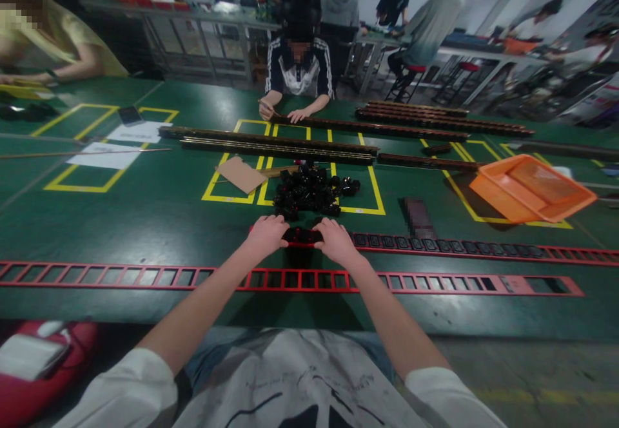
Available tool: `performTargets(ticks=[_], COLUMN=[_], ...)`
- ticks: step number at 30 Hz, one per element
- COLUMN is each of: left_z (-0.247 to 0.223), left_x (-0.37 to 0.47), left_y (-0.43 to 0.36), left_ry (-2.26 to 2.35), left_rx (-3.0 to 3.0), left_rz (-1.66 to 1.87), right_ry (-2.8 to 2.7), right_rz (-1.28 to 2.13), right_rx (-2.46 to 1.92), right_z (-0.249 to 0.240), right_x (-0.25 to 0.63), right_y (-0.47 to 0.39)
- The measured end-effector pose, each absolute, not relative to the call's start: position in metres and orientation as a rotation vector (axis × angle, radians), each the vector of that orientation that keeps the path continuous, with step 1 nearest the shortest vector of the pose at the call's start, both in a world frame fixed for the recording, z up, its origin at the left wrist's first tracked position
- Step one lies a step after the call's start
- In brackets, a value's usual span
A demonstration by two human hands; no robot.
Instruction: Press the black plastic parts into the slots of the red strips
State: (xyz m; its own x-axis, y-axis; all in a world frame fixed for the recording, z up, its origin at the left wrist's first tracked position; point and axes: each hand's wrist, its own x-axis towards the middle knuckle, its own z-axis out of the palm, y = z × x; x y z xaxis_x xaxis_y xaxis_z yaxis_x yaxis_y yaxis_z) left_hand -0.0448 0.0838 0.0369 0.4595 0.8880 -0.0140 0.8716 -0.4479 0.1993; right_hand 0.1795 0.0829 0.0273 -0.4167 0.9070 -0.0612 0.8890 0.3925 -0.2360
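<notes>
Both hands are at the left part of a red slotted strip [556, 253] on the green table. My left hand [267, 233] has its fingers curled together at a small black plastic part [292, 235] in the strip. Facing it, my right hand [335, 241] is closed in the same way at another black part [314, 235]. The fingers partly hide both parts. To the right of my hands, several black square pieces [416, 244] fill the strip's slots. A heap of black parts [307, 191] lies just beyond my fingers.
Nearer me lies a second red slotted strip [159, 276]. An orange bin [532, 189], a dark pixelated object [418, 218], cardboard [240, 175] and long dark rails [275, 146] are farther back. A person [300, 67] across the table handles another rail.
</notes>
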Motion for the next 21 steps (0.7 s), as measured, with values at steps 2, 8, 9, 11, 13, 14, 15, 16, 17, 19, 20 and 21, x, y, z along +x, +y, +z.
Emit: performTargets(ticks=[2, 8, 9, 11, 13, 14, 15, 16, 17, 19, 20, 21], left_z=[0.038, 0.034, 0.034, 0.034, 0.034, 0.034, 0.034, 0.033, 0.033, 0.032, 0.032, 0.031], left_x=[-0.036, -0.023, -0.023, -0.023, -0.023, -0.023, -0.023, -0.023, -0.023, -0.024, -0.024, -0.025], left_y=[0.082, 0.078, 0.078, 0.078, 0.078, 0.078, 0.078, 0.077, 0.076, 0.075, 0.074, 0.073], left_ry=[1.52, 1.561, 1.569, 1.576, 1.572, 1.571, 1.572, 1.574, 1.577, 1.58, 1.581, 1.582], left_rx=[2.528, 2.503, 2.498, 2.492, 2.495, 2.499, 2.502, 2.507, 2.512, 2.523, 2.528, 2.531], left_rz=[0.145, 0.159, 0.161, 0.164, 0.164, 0.164, 0.164, 0.164, 0.166, 0.174, 0.179, 0.185], right_ry=[-2.581, -2.605, -2.597, -2.582, -2.577, -2.581, -2.587, -2.597, -2.609, -2.631, -2.638, -2.642], right_rz=[0.344, 0.322, 0.326, 0.347, 0.373, 0.381, 0.385, 0.384, 0.376, 0.344, 0.325, 0.308], right_rx=[-1.628, -1.506, -1.528, -1.565, -1.557, -1.535, -1.507, -1.476, -1.446, -1.399, -1.39, -1.391], right_z=[0.029, 0.027, 0.026, 0.024, 0.024, 0.024, 0.024, 0.024, 0.024, 0.025, 0.024, 0.024], right_x=[0.177, 0.161, 0.159, 0.156, 0.156, 0.157, 0.157, 0.158, 0.159, 0.159, 0.159, 0.159], right_y=[0.08, 0.074, 0.075, 0.077, 0.081, 0.083, 0.085, 0.086, 0.087, 0.088, 0.088, 0.087])
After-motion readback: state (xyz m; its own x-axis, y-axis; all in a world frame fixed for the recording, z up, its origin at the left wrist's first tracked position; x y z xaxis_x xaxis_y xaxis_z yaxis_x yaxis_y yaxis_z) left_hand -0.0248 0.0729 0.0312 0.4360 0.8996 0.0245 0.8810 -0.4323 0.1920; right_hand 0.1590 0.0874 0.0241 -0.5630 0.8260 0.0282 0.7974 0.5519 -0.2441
